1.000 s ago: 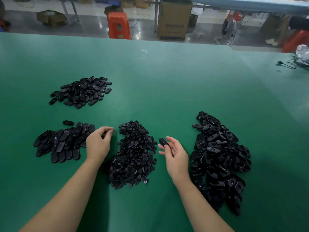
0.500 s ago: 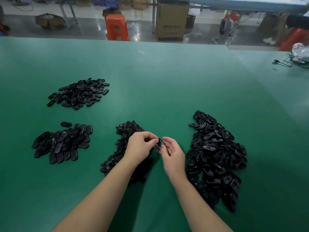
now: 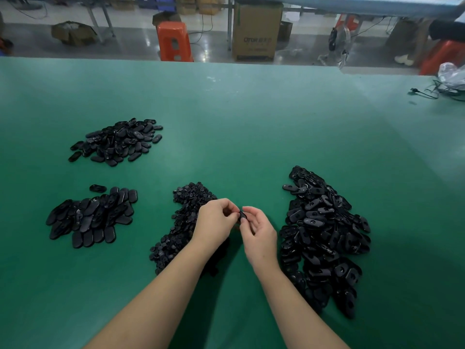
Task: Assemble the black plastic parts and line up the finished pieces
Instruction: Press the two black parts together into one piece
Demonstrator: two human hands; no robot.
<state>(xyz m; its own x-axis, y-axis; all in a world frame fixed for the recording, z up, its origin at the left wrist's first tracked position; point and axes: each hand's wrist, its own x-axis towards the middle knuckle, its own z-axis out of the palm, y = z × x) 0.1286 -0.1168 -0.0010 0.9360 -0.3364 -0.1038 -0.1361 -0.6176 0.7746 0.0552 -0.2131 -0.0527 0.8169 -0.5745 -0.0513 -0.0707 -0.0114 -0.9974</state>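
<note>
Hands meet just above the desk [image 3: 251, 117], left hand [image 3: 216, 222] and right hand [image 3: 259, 233] both pinching one black part [image 3: 243, 215], which, judging by the fingertip hold, could slip into the button heap [image 3: 183, 222] at nine o'clock, or seat crooked.

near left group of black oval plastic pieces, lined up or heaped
Partly lined up: the near left group of black oval plastic pieces lies in rough overlapping rows.
</note>
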